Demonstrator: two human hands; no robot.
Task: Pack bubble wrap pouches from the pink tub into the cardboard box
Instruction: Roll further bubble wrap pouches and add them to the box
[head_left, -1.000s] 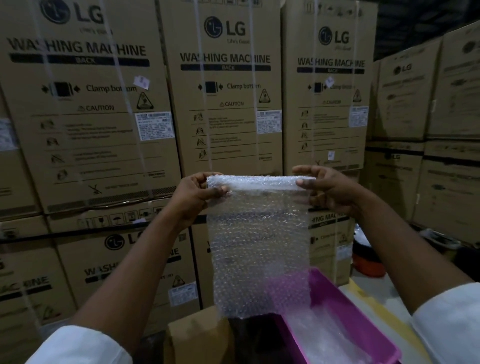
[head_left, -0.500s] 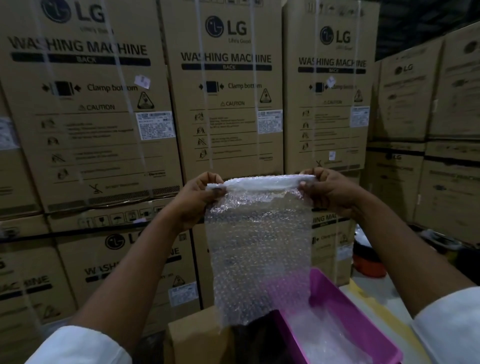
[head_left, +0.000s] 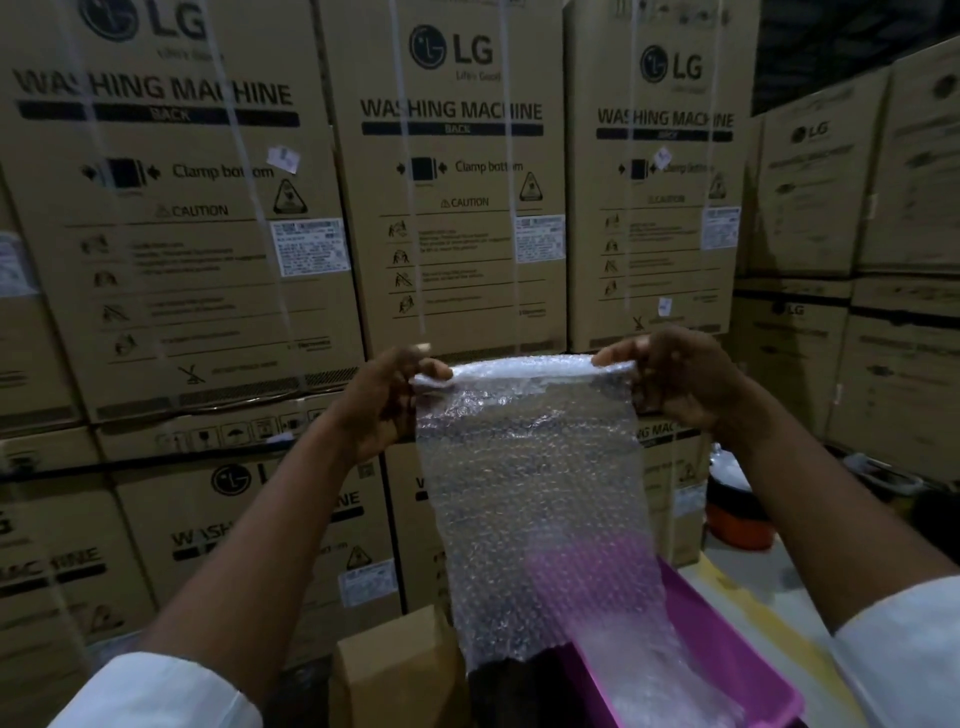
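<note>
**Top edge of the pouch now rolled over between your hands**

Since a second ago, you have curled the top edge of the bubble wrap pouch (head_left: 530, 499) over into a tight roll, and your fingers, which lay flatter along that edge then, have closed down on it. The pouch stays at about the same height in front of you.

The pouch hangs upright from that rolled edge, clear and bubbled. Its lower end dangles in front of the pink tub (head_left: 727, 639), and the tub's colour shows through the lower right of the film.

Your left hand (head_left: 384, 400) pinches the left end of the roll, thumb tip on the near side and fingers curled behind. Your right hand (head_left: 675, 379) grips the right end in the same way, knuckles up. The two hands are set apart by the pouch's full width, level with each other, with both forearms reaching forward and up out of white sleeves (head_left: 156, 691).

More bubble wrap (head_left: 654, 675) lies inside the pink tub at lower right. Just left of the tub stands the cardboard box (head_left: 395, 670), with its top edge below the pouch's left bottom corner. Behind everything rise stacked washing machine cartons (head_left: 452, 171), and an orange and black container (head_left: 737, 514) sits on the floor at the right.
</note>
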